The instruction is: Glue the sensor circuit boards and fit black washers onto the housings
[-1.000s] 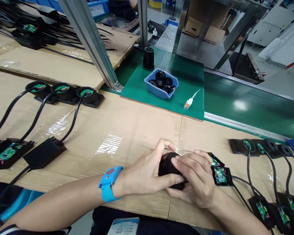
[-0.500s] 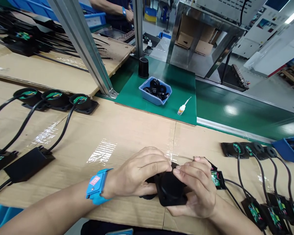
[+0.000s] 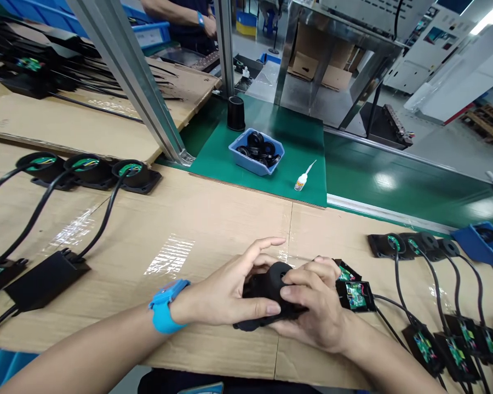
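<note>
Over the front of the table my left hand (image 3: 234, 295) and my right hand (image 3: 316, 301) both hold a black plastic housing (image 3: 267, 282) with a rounded barrel and a flat flange. My left thumb lies along its near side, the index finger sticks out and the other fingers curl behind. The right fingers and thumb close on its right side, near an opening in the barrel. Much of the housing is hidden by the hands. Just right of my right hand lie open black boxes with green circuit boards (image 3: 356, 295). A blue wrist strap (image 3: 166, 307) circles my left wrist.
Several cabled black housings stand left (image 3: 133, 175) and right (image 3: 388, 245). On a green mat (image 3: 213, 150) are a blue bin (image 3: 257, 166) of black rings, a black cup-shaped part (image 3: 235, 114) and a small white bottle (image 3: 301, 181). A metal post (image 3: 135, 76) rises left. A co-worker's hand (image 3: 208, 24) shows beyond.
The housing has tilted from flange facing me to barrel upward, opening toward the right. My left index finger has lifted away and the left thumb has moved onto the near side.
</note>
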Demonstrator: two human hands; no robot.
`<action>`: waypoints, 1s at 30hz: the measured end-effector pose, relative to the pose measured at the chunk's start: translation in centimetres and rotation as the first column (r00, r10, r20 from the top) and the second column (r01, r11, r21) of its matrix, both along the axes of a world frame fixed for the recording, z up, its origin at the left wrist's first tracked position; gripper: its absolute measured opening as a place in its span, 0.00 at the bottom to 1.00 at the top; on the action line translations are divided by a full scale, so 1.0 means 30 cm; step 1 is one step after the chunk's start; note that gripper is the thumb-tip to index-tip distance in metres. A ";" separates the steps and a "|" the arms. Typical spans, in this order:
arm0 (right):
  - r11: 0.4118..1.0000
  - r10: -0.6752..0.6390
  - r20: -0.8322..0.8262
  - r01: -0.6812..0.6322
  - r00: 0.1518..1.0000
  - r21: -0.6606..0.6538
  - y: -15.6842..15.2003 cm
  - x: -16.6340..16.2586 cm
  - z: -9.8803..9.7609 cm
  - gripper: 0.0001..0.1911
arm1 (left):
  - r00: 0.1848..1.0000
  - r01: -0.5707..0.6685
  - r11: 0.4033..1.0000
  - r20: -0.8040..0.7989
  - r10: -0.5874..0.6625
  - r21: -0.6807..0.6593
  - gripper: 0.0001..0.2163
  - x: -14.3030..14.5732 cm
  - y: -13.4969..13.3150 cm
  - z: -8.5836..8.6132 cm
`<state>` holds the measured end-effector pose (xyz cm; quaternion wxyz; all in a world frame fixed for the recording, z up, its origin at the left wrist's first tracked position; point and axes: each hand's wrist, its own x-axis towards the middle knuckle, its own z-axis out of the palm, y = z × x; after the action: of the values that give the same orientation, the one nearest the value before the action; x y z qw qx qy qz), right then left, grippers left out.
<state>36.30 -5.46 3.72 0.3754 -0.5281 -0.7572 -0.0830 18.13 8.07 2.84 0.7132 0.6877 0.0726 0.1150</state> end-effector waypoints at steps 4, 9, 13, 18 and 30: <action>0.980 0.071 -0.173 -0.101 0.982 -0.172 -0.010 0.003 0.028 0.27 | 0.999 -0.018 0.999 -0.039 0.019 0.027 0.42 -0.008 0.003 0.015; 1.000 0.008 -0.285 -0.003 0.959 0.021 -0.054 0.023 0.075 0.23 | 0.990 -0.106 0.982 -0.071 0.118 0.154 0.38 -0.006 0.036 -0.008; 0.999 0.000 -0.184 -0.005 0.983 -0.031 -0.054 0.033 0.094 0.19 | 0.991 -0.130 0.962 0.022 0.129 0.242 0.40 0.010 0.076 -0.041; 0.966 0.054 -0.078 -0.072 0.995 -0.250 -0.038 0.034 0.083 0.14 | 0.997 0.016 0.825 -0.068 0.027 0.564 0.31 0.004 0.157 -0.067; 0.916 0.138 0.290 -0.010 0.947 -0.401 -0.071 -0.104 -0.028 0.12 | 0.995 -0.063 0.808 -0.029 0.099 0.586 0.22 -0.012 0.190 -0.062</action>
<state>33.19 -7.59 2.87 0.1397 -0.5435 -0.8277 0.0032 17.78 13.76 0.97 0.4595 0.8727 0.0835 0.1422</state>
